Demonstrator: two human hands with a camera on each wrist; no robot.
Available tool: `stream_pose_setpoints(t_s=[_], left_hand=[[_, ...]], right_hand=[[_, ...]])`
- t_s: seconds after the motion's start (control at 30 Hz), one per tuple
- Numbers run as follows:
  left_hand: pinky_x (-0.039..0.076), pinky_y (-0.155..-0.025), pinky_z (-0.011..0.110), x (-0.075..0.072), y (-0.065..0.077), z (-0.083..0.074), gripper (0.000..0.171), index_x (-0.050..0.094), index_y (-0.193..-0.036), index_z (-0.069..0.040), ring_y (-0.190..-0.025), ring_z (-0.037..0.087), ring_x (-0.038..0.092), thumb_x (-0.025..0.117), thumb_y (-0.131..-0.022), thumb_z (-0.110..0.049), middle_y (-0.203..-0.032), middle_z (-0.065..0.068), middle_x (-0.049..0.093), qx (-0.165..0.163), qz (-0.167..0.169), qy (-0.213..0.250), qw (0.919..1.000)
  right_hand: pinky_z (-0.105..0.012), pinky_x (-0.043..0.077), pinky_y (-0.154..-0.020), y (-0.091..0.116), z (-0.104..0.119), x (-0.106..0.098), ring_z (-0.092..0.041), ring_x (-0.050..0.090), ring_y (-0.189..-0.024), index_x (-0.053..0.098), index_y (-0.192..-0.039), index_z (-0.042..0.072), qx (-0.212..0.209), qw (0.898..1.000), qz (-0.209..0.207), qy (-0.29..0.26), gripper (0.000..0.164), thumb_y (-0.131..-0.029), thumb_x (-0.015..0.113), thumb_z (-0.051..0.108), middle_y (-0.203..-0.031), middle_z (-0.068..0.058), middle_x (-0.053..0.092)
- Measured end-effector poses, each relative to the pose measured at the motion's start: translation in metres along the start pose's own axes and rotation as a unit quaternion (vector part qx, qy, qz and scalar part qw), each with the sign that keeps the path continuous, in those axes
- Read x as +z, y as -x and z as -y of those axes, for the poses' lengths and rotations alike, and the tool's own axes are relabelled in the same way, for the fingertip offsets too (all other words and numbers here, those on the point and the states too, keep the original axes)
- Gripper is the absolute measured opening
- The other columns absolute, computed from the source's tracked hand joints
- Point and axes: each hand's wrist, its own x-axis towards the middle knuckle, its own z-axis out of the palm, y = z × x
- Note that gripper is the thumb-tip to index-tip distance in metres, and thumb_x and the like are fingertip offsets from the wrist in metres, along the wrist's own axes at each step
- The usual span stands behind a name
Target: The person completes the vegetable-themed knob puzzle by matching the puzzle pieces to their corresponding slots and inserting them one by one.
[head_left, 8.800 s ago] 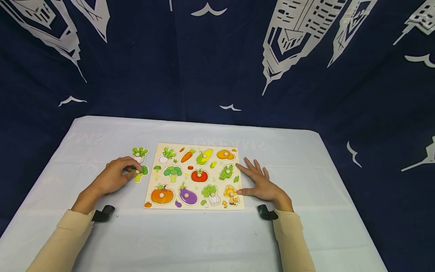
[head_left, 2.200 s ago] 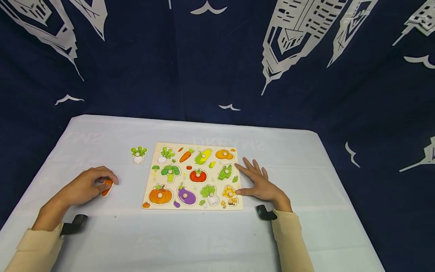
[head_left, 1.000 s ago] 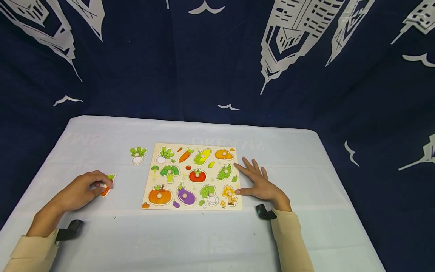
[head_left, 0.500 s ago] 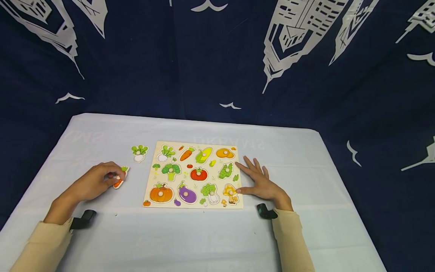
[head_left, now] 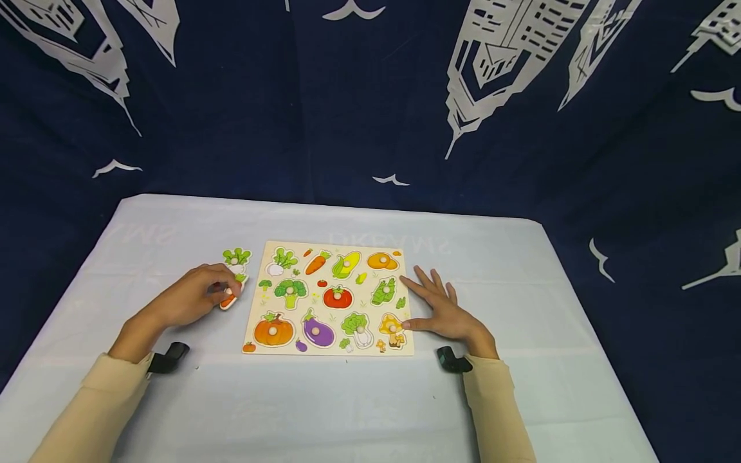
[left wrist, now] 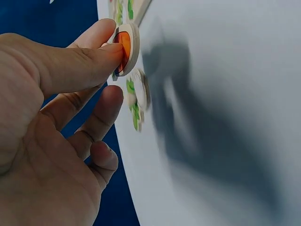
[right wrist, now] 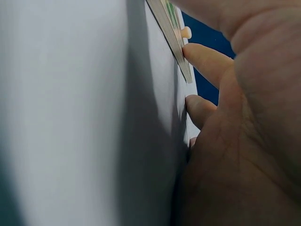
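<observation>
Thumb and fingertips of my left hand [head_left: 199, 296] pinch an orange carrot puzzle piece [head_left: 228, 301] with a green top, left of the board. In the left wrist view the carrot's rounded orange end and thick wooden edge show beyond the thumb. Just behind it, a turnip piece [head_left: 235, 258] with a knob lies on the table. The wooden puzzle board [head_left: 370, 347] carries vegetable pictures, many with knobs; its turnip and carrot shapes show no knob. My right hand [head_left: 448, 315] lies with spread fingers at the board's right edge, fingertips touching it.
A white cloth [head_left: 347, 411] covers the table, and a dark blue curtain [head_left: 289, 128] with white building prints hangs behind it. Both wrists wear black cameras, one on the left [head_left: 169, 357] and one on the right [head_left: 453, 360].
The broccoli piece left of the board is gone from there, and the board's broccoli now shows a knob. My left hand took the carrot piece farther left and carried it rightward. My right hand stayed.
</observation>
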Motion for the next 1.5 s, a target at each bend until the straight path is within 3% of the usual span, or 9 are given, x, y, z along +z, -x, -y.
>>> stream_pose_setpoints(t_s=[0.2, 0.47, 0.7, 0.9, 1.03, 1.2, 1.5], left_hand=[[0.044, -0.088, 0.044, 0.003, -0.016, -0.007, 0.025, 0.074, -0.093, -0.014, -0.094, 0.022, 0.055, 0.068, -0.087, 0.009, -0.103, 0.002, 0.069, 0.02, 0.011, 0.0, 0.9997], [0.04, -0.086, 0.041, 0.003, -0.033, -0.017, 0.025, 0.074, -0.09, -0.014, -0.088, 0.018, 0.053, 0.067, -0.087, 0.01, -0.105, 0.004, 0.07, 0.043, 0.024, -0.014, 0.9987], [0.037, -0.081, 0.037, 0.005, -0.051, -0.024, 0.024, 0.074, -0.091, -0.014, -0.086, 0.019, 0.05, 0.066, -0.089, 0.008, -0.104, 0.003, 0.069, 0.04, 0.044, -0.015, 0.9981], [0.042, -0.094, 0.049, 0.01, -0.068, -0.028, 0.025, 0.074, -0.091, -0.011, -0.097, 0.026, 0.056, 0.063, -0.089, 0.011, -0.103, 0.004, 0.069, 0.05, 0.058, -0.008, 0.997], [0.043, -0.091, 0.046, 0.012, -0.077, -0.031, 0.025, 0.074, -0.092, -0.009, -0.092, 0.025, 0.054, 0.062, -0.089, 0.012, -0.102, 0.005, 0.069, 0.06, 0.059, -0.001, 0.9964], [0.042, -0.101, 0.051, 0.015, -0.087, -0.035, 0.023, 0.074, -0.092, -0.008, -0.103, 0.029, 0.057, 0.061, -0.091, 0.011, -0.107, 0.008, 0.07, 0.061, 0.057, 0.01, 0.9965], [0.04, -0.106, 0.054, 0.025, -0.101, -0.039, 0.02, 0.074, -0.094, -0.008, -0.109, 0.031, 0.055, 0.061, -0.093, 0.008, -0.108, 0.008, 0.069, 0.052, 0.068, 0.014, 0.9962]], right_hand=[[-0.063, -0.013, -0.119, 0.0, 0.0, -0.001, -0.034, -0.015, -0.156, 0.029, -0.158, 0.033, 0.004, 1.0, -0.001, 0.005, 0.096, -0.079, 0.082, 0.047, -0.171, -0.004, 0.001], [-0.064, -0.012, -0.118, -0.001, -0.001, 0.001, -0.034, -0.014, -0.156, 0.028, -0.159, 0.034, 0.003, 1.0, 0.002, 0.011, 0.096, -0.079, 0.081, 0.049, -0.171, -0.004, 0.001], [-0.064, -0.013, -0.118, 0.0, -0.001, 0.0, -0.034, -0.015, -0.156, 0.029, -0.159, 0.034, 0.002, 1.0, 0.0, 0.007, 0.097, -0.079, 0.081, 0.048, -0.171, -0.004, 0.001], [-0.065, -0.013, -0.118, 0.0, -0.002, 0.001, -0.034, -0.015, -0.156, 0.029, -0.159, 0.032, 0.004, 1.0, -0.002, 0.006, 0.097, -0.078, 0.082, 0.047, -0.171, -0.005, 0.001], [-0.065, -0.012, -0.118, -0.001, -0.003, 0.0, -0.034, -0.015, -0.155, 0.029, -0.158, 0.034, 0.002, 1.0, -0.001, 0.011, 0.097, -0.078, 0.082, 0.048, -0.171, -0.005, 0.002], [-0.064, -0.012, -0.118, -0.001, -0.002, -0.001, -0.035, -0.014, -0.155, 0.029, -0.159, 0.034, -0.001, 1.0, -0.001, 0.013, 0.096, -0.079, 0.081, 0.047, -0.171, -0.005, 0.002], [-0.063, -0.012, -0.119, 0.0, -0.001, 0.0, -0.034, -0.014, -0.156, 0.028, -0.159, 0.035, 0.004, 1.0, 0.003, 0.015, 0.097, -0.079, 0.081, 0.048, -0.171, -0.004, 0.002]])
